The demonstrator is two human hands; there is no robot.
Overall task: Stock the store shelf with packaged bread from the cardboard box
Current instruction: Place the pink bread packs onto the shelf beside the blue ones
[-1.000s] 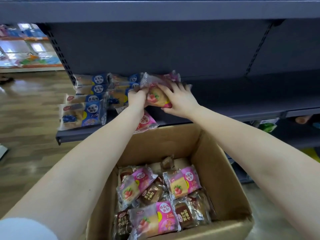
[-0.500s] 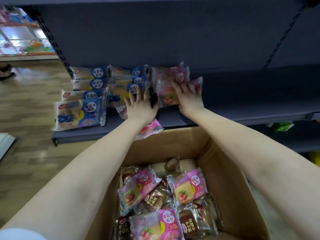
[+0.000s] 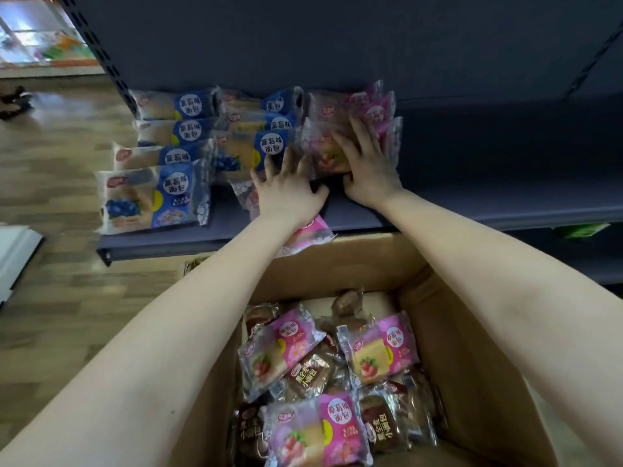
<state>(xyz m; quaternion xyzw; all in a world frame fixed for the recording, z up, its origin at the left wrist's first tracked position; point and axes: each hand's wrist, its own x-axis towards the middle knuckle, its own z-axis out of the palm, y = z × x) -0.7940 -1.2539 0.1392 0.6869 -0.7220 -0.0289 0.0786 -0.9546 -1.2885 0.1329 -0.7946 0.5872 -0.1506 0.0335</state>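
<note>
Blue blueberry bread packs (image 3: 178, 151) lie in two rows on the left of the dark shelf (image 3: 472, 203). Beside them sits a short stack of pink strawberry packs (image 3: 354, 106). My right hand (image 3: 365, 160) presses flat with straight fingers on the front pink pack (image 3: 323, 153) of that stack. My left hand (image 3: 286, 187) lies spread on the shelf just left of it, over another pink pack (image 3: 308, 235) that juts past the shelf edge. The cardboard box (image 3: 472, 348) below holds several pink and brown packs (image 3: 306, 372).
The shelf's right half is bare. A lower shelf with green goods (image 3: 580, 230) shows at right. Wooden floor (image 3: 50, 264) lies to the left, with a white object (image 3: 17, 251) at the left edge.
The pink pack that both hands held in the air now lies on the shelf stack. My hands have flattened onto it and the shelf, and the view has moved closer.
</note>
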